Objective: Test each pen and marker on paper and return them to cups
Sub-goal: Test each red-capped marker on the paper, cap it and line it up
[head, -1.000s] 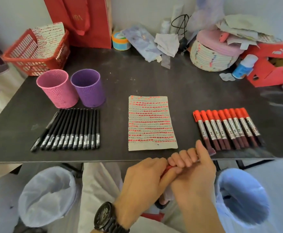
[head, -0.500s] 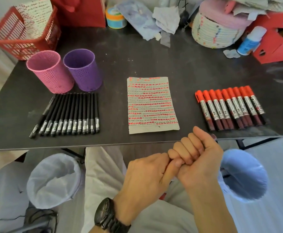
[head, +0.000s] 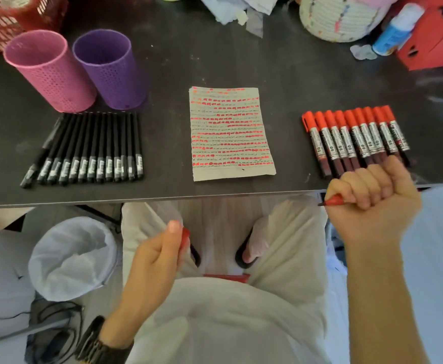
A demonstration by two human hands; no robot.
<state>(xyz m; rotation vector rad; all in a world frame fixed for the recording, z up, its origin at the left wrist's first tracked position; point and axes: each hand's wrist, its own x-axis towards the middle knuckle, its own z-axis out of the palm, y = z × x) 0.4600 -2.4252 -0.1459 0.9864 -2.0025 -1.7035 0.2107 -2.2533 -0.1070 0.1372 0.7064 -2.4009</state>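
My right hand (head: 372, 198) is fisted around an uncapped red marker (head: 332, 200), its dark tip pointing left just below the table's front edge. My left hand (head: 154, 261) sits lower, above my lap, pinching the marker's red cap (head: 185, 239). On the dark table lie a sheet of paper (head: 231, 132) covered in red strokes, a row of several red markers (head: 354, 137) to its right and a row of several black pens (head: 89, 151) to its left. A pink cup (head: 51, 72) and a purple cup (head: 110, 69) stand behind the pens.
A red basket (head: 2, 24) stands at the back left. A woven basket (head: 338, 17), a blue-and-white bottle (head: 396, 30) and a red box (head: 433, 38) crowd the back right. Under the table sit a white-lined bin (head: 73, 258) and a blue one (head: 435, 245).
My two hands were joined on the capped marker in front of me. They have pulled apart: the right hand holds the bare marker up right, the left holds the cap lower left.
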